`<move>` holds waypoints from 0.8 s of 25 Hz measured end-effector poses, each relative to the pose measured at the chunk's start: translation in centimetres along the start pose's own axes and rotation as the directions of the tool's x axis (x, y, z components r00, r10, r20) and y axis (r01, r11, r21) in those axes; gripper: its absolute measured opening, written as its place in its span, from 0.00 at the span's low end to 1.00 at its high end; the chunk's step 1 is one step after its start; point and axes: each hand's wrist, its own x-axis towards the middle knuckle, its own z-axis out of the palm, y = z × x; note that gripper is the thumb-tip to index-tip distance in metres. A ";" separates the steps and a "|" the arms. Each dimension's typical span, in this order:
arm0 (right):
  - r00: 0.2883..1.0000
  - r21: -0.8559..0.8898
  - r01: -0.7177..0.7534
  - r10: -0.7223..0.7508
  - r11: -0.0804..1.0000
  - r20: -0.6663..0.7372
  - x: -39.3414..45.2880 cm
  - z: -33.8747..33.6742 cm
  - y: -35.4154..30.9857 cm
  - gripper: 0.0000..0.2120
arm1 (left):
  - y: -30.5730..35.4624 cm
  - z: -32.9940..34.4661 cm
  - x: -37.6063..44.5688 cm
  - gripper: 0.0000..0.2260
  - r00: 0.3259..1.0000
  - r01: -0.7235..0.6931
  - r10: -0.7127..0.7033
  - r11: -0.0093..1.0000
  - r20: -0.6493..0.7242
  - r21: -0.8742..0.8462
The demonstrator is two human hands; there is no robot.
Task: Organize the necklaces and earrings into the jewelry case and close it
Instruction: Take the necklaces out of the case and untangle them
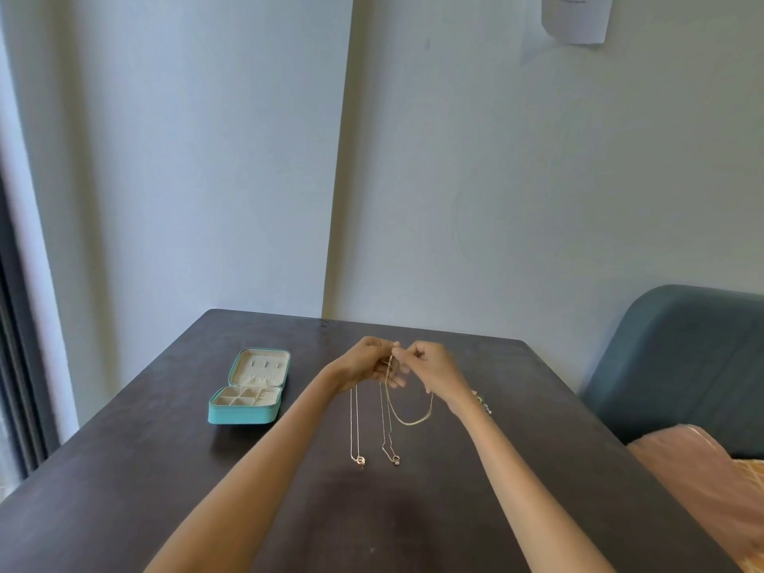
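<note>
Necklaces are hanging from both hands above the middle of the tabletop (pixel 165 469), none of them yet in the jewelry case (pixel 248 390). The left hand (pixel 364 363) is curling its fingers (pixel 382 376) round the tops of the chains, while the right hand (pixel 430 366) is pinching at the same spot with thumb and forefinger, seemingly sorting one strand from the rest. Two thin pendant chains are dangling straight down: one pendant (pixel 360 461) to the left and another pendant (pixel 396 460) just beside it, both low and close over the tabletop. A thicker gold chain (pixel 409 419) is looping between the two hands.

The jewelry case is lying open and flat on the left part of the tabletop, well apart from the hands, its lid folded back toward the wall. Its compartments appear pale; whether any earrings are already sitting inside is too small to tell, and no loose earrings are showing on the tabletop. By my reading the task is only beginning: the necklaces need separating, placing and the case needs closing.

Bare tabletop is lying between the hands and the case, so a move leftward looks unobstructed. The case is sitting near the left edge, with the wall (pixel 206 159) beyond the far edge. A blue sofa (pixel 682 366) is standing off the right edge.
</note>
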 end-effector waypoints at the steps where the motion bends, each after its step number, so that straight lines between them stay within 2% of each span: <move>1: 1.000 0.081 -0.012 0.013 0.997 -0.011 0.1 -0.3 -0.2 0.14 | 0.3 0.1 -0.2 0.15 0.999 0.020 -0.021 1.000 0.044 0.015; 5: 0.993 0.395 -0.120 0.119 0.911 0.025 0.2 -0.5 -0.2 0.15 | 0.9 0.3 -0.6 0.17 0.985 0.081 -0.075 0.996 0.152 -0.034; 7: 0.978 0.538 -0.197 0.202 0.820 0.050 0.0 0.2 0.5 0.15 | 0.8 0.2 -0.6 0.18 0.988 0.094 -0.068 0.976 0.136 -0.199; 9: 0.969 0.587 -0.234 0.236 0.775 0.075 -0.2 1.0 1.5 0.13 | 0.8 0.0 -0.6 0.12 0.997 0.059 -0.028 0.908 0.078 -0.415; 11: 0.970 0.545 -0.241 0.222 0.803 0.102 -0.5 1.9 2.3 0.11 | 0.6 -0.3 -0.5 0.08 1.000 0.008 -0.009 0.831 0.001 -0.557; 15: 0.983 0.339 -0.164 0.126 0.927 0.131 -0.9 3.3 2.3 0.09 | -0.9 -0.5 0.1 0.12 0.987 -0.062 -0.059 0.728 -0.152 -0.683; 17: 0.986 0.242 -0.127 0.096 0.962 0.138 -1.2 3.9 1.9 0.09 | -1.4 -0.3 0.3 0.12 0.972 -0.101 -0.063 0.759 -0.228 -0.643; 20: 0.988 0.131 -0.127 0.114 0.983 0.105 -1.4 4.1 2.0 0.06 | -2.0 -0.2 0.4 0.11 0.962 -0.099 -0.032 0.886 -0.271 -0.453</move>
